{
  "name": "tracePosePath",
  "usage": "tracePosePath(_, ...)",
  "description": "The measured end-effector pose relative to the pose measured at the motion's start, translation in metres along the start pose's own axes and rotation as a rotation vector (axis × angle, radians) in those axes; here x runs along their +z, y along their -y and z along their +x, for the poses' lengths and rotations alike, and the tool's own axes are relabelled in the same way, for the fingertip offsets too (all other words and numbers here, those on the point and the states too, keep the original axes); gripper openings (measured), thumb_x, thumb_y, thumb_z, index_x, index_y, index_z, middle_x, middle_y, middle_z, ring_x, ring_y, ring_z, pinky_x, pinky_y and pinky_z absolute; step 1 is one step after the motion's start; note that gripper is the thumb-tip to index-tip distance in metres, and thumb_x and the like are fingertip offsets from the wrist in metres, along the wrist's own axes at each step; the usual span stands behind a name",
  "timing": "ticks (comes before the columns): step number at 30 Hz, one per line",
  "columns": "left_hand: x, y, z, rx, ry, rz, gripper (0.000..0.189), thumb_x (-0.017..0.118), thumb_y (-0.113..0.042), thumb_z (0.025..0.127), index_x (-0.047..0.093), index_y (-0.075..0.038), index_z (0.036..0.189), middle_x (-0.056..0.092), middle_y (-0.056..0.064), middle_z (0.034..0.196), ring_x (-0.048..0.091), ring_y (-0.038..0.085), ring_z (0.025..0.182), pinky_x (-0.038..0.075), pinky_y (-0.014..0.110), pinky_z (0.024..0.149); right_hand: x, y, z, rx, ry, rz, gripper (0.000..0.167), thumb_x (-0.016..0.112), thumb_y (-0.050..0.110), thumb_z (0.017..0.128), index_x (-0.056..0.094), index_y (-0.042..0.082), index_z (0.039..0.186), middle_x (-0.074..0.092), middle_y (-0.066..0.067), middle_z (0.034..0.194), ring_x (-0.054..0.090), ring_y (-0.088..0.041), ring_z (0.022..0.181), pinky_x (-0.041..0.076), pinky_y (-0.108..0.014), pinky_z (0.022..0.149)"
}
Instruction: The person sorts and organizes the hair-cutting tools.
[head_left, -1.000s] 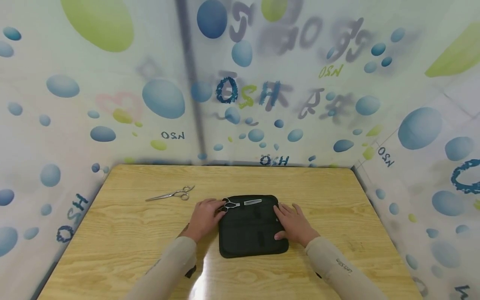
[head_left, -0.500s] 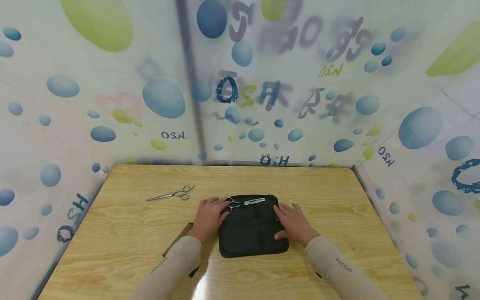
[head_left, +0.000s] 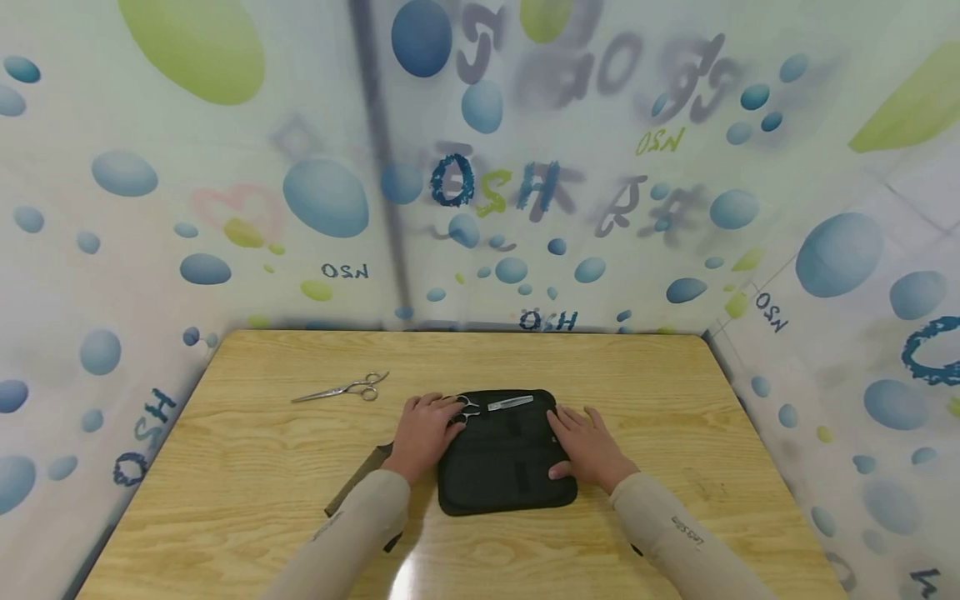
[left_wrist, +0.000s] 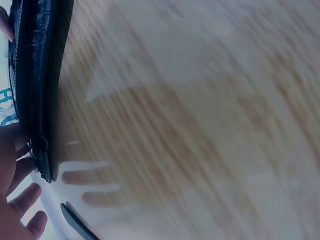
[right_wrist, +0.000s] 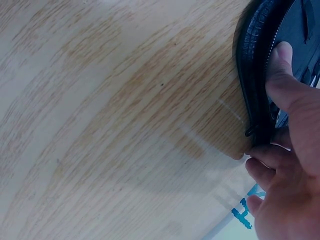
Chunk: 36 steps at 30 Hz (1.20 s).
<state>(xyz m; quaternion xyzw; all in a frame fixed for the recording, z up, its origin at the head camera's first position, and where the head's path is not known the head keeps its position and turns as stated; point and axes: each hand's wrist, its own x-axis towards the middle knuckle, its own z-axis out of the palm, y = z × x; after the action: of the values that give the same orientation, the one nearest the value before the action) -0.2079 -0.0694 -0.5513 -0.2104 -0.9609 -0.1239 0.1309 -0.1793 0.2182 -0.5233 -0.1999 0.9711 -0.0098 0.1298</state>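
1. Locate the black, rounded-corner case with a zipped edge (head_left: 495, 479). It lies flat at the lower centre of the head view, on the pale wood-grain tabletop (head_left: 645, 400).
2. Locate the silver metal scissors with looped handles (head_left: 511, 403). They lie across the upper part of the case, handles toward the left of the frame and blade toward the right. A dark section of the case covers a short stretch between handles and blade.
3. Check your left hand (head_left: 424, 435), at the case's upper left edge. Thumb and fingertips are drawn close together at the handle loops, pinching them and partly hiding them. The left wrist view shows the outer fingers loosely bent and apart.
4. Check your right hand (head_left: 588, 447), at the case's right edge. It is partly closed and grips that edge: the right wrist view shows your thumb pressed on the inner face beside the zip teeth (right_wrist: 277, 35) and a fingertip at the outer edge.
5. Note the second pair of silver scissors (head_left: 339, 390), left of the case in the head view, flat on the tabletop and apart from both hands.
6. Note the dark brown flat strip (head_left: 357, 485), lower left of centre, partly hidden by your beige left sleeve (head_left: 348, 533).
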Motion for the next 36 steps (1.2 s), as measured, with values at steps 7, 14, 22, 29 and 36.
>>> tracePosePath(7, 0.001, -0.002, 0.002, -0.024, 0.044, -0.039, 0.034, 0.07, -0.033, 0.089, 0.07, -0.02, 0.12, 0.068, -0.001, 0.126, 0.059, 0.025, 0.122, 0.043, 0.05, 0.101, 0.001, 0.0, 0.0, -0.001, -0.008, 0.0, 0.093, 0.071, 0.052, 0.079, 0.036, 0.004, 0.149, 0.037, -0.015, 0.156, 0.035, -0.03, 0.145, 0.018, -0.056, 0.118)
tracePosePath(14, 0.001, -0.002, 0.003, -0.029, 0.056, -0.062, 0.033, 0.069, -0.033, 0.09, 0.07, -0.022, 0.121, 0.068, -0.001, 0.126, 0.058, 0.025, 0.123, 0.044, 0.05, 0.101, -0.001, 0.0, -0.001, -0.008, -0.016, -0.008, 0.092, 0.071, 0.052, 0.078, 0.037, 0.003, 0.149, 0.038, -0.016, 0.155, 0.036, -0.03, 0.144, 0.019, -0.056, 0.118)
tracePosePath(22, 0.001, -0.004, 0.007, -0.04, 0.094, -0.095, 0.034, 0.067, -0.033, 0.091, 0.068, -0.022, 0.123, 0.067, -0.001, 0.129, 0.055, 0.027, 0.127, 0.043, 0.053, 0.101, -0.002, 0.002, -0.002, -0.008, -0.006, -0.018, 0.092, 0.071, 0.051, 0.079, 0.037, 0.002, 0.149, 0.038, -0.016, 0.155, 0.036, -0.03, 0.144, 0.02, -0.056, 0.118)
tracePosePath(29, 0.003, -0.004, 0.009, -0.044, 0.106, -0.121, 0.034, 0.067, -0.033, 0.091, 0.068, -0.023, 0.124, 0.066, -0.001, 0.13, 0.054, 0.028, 0.128, 0.042, 0.054, 0.102, -0.003, 0.002, -0.003, -0.01, -0.011, -0.022, 0.091, 0.071, 0.051, 0.079, 0.038, 0.002, 0.148, 0.039, -0.016, 0.154, 0.038, -0.03, 0.143, 0.021, -0.055, 0.117)
tracePosePath(36, 0.006, -0.004, 0.011, -0.056, 0.128, -0.134, 0.035, 0.066, -0.032, 0.092, 0.067, -0.023, 0.126, 0.064, -0.001, 0.132, 0.053, 0.029, 0.13, 0.041, 0.054, 0.103, -0.002, 0.002, -0.002, -0.01, -0.018, -0.019, 0.092, 0.072, 0.051, 0.078, 0.038, 0.002, 0.148, 0.039, -0.016, 0.154, 0.038, -0.031, 0.143, 0.02, -0.056, 0.117)
